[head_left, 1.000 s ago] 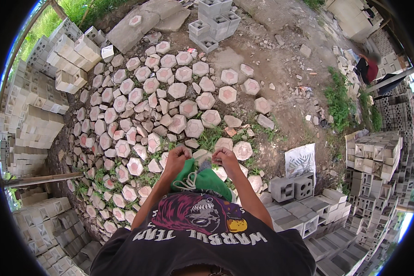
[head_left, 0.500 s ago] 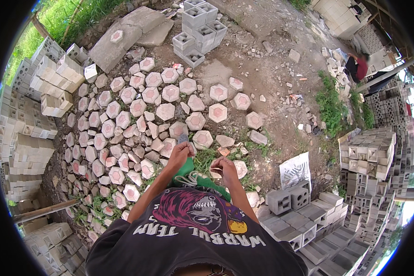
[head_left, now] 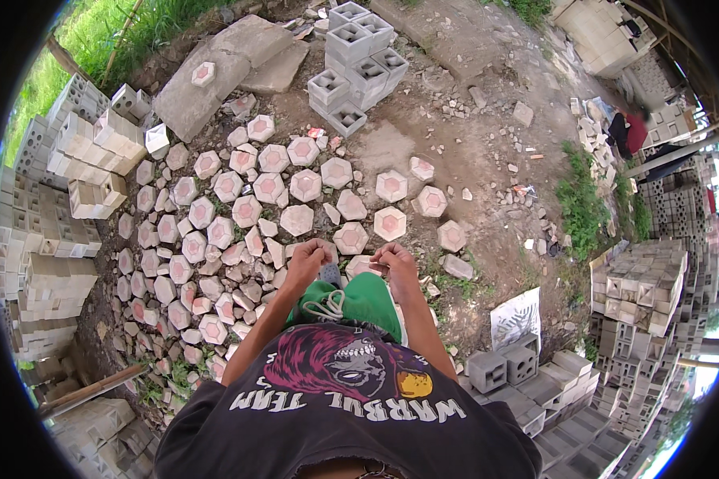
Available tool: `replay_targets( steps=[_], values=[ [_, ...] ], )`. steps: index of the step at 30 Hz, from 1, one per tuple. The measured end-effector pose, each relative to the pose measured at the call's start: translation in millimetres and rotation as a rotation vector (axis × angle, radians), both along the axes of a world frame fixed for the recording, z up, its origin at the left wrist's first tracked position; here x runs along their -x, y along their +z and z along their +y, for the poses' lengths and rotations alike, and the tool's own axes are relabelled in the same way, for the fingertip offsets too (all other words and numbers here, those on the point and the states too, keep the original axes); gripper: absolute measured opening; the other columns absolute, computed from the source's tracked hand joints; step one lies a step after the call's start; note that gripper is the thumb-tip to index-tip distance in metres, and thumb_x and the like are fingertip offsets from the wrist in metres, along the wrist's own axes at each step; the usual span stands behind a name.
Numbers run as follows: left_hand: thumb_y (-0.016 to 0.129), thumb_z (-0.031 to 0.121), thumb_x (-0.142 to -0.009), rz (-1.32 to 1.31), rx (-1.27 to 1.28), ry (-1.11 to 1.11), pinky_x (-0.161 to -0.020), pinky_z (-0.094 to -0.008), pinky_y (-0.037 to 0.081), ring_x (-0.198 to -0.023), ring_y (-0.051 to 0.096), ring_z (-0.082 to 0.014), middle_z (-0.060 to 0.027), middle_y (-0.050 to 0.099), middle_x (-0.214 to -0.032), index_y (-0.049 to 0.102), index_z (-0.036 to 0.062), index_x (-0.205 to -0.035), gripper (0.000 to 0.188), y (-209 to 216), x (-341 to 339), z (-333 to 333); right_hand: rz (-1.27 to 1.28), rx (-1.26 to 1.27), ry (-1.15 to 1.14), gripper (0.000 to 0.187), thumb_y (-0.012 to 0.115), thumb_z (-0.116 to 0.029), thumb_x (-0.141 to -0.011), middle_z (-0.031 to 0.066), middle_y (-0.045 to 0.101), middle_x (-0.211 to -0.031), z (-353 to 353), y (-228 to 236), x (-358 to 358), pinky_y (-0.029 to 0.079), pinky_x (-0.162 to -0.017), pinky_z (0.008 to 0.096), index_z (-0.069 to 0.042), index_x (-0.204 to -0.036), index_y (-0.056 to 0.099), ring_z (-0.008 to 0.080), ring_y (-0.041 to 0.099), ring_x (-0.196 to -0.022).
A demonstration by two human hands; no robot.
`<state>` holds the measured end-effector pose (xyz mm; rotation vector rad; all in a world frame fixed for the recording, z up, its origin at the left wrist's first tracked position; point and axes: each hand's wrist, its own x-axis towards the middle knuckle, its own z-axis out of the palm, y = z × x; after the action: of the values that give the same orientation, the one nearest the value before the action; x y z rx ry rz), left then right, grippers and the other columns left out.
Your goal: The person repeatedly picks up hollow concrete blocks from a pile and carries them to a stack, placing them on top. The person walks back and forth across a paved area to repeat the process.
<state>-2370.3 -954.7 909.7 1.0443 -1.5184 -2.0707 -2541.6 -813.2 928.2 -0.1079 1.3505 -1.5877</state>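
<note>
In front of my green shorts [head_left: 367, 298] I hold both hands at waist height, a short gap apart. My left hand [head_left: 308, 260] is closed, its fingers curled inward; whether something small is in them I cannot make out. My right hand [head_left: 396, 265] has its fingertips pressed together in a pinch, and what it holds, if anything, is hidden. Between the hands lies the loose white drawstring [head_left: 325, 305], lower down on the shorts and touched by neither hand. Beneath and beyond them, hexagonal paving blocks [head_left: 350, 238] with reddish centres lie on the ground.
Many more hexagonal blocks [head_left: 273, 158] and rubble cover the ground ahead and left. A stack of grey hollow blocks [head_left: 350, 89] stands ahead. Hollow blocks are piled at left [head_left: 60, 231] and right [head_left: 639, 279]. A person in red [head_left: 633, 134] crouches far right.
My right hand has risen slightly and moved farther forward, level with the left. The shorts and drawstring show more fully now, and the view of the ground has shifted downward.
</note>
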Motion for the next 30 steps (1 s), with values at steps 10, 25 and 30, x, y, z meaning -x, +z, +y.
replay_targets(
  steps=[10,25,30],
  values=[
    [0.047,0.004,-0.085,-0.029,-0.034,0.134,-0.062,-0.0224,0.043,-0.065,0.052,-0.0084,-0.0023,0.060,-0.073,0.058,0.0012,-0.080,0.012,-18.9,20.5,-58.3,-0.147,-0.154,0.268,0.005,0.046,-0.009,-0.084,0.0036,0.058,-0.081,-71.2,-31.8,29.1,0.052,-0.072,0.0312,-0.008,-0.081,0.049,0.0143,0.059,-0.079],
    [0.046,0.005,-0.086,-0.037,0.018,0.203,-0.065,-0.0217,0.042,-0.068,0.054,-0.0084,-0.0014,0.060,-0.076,0.057,0.0040,-0.082,0.012,-29.1,228.5,-212.0,-0.026,-0.002,0.258,0.008,0.044,-0.002,-0.077,0.0063,0.058,-0.076,-245.5,-29.0,266.4,0.053,-0.066,0.0290,-0.007,-0.077,0.050,0.0162,0.061,-0.075],
    [0.045,0.003,-0.085,-0.111,0.015,0.093,-0.065,-0.0217,0.042,-0.071,0.055,-0.0078,-0.0010,0.061,-0.077,0.057,0.0042,-0.084,0.012,-29.0,261.6,-242.6,-0.082,0.049,0.150,0.009,0.043,-0.002,-0.076,0.0060,0.058,-0.076,-264.0,-39.4,314.1,0.054,-0.064,0.0297,-0.007,-0.076,0.050,0.0170,0.062,-0.075]
  ],
)
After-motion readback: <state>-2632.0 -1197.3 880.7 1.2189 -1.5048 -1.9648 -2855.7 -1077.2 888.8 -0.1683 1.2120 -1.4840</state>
